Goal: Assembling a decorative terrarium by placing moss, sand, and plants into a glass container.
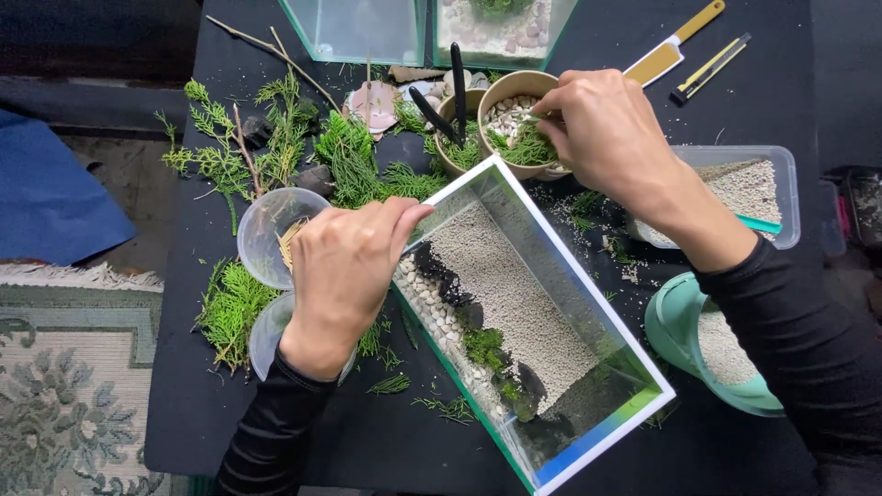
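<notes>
Left hand (344, 276) grips the glass tank (537, 317) rim mid-frame; right hand (602, 129) pinches, seemingly, a green sprig (531, 145) over crowded bowls (510, 101) above.

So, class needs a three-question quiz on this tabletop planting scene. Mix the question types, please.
1. True or false: the left hand grips the glass tank at its rim.
2. The right hand reaches into which thing? A) tan bowl B) clear plastic cup C) teal scoop
3. Fill in: along the tank's left wall lies a row of pale ____.

Key: 1 true; 2 A; 3 pebbles.
</notes>
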